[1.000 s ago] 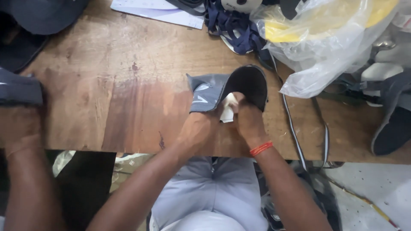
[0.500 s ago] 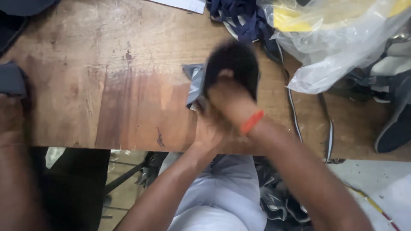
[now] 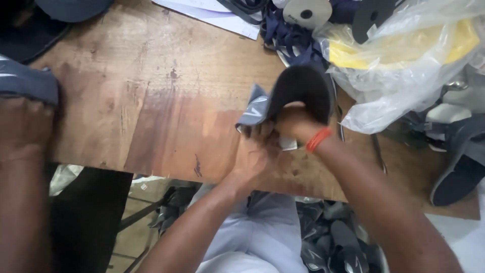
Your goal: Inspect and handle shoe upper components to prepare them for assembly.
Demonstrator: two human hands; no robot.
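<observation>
Near the middle of the worn brown wooden table (image 3: 151, 101), both hands meet on a dark curved shoe upper with a shiny grey side panel (image 3: 298, 91), which stands up just beyond the knuckles. The right hand (image 3: 295, 124), an orange band at its wrist, is curled shut around the upper's lower edge. The left hand (image 3: 255, 151) pinches the grey panel from below, just beside a small scrap of white paper (image 3: 288, 144).

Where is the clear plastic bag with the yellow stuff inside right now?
In the head view, the clear plastic bag lies at the upper right of the wooden table, just right of the dark shoe piece held by both hands.
</observation>
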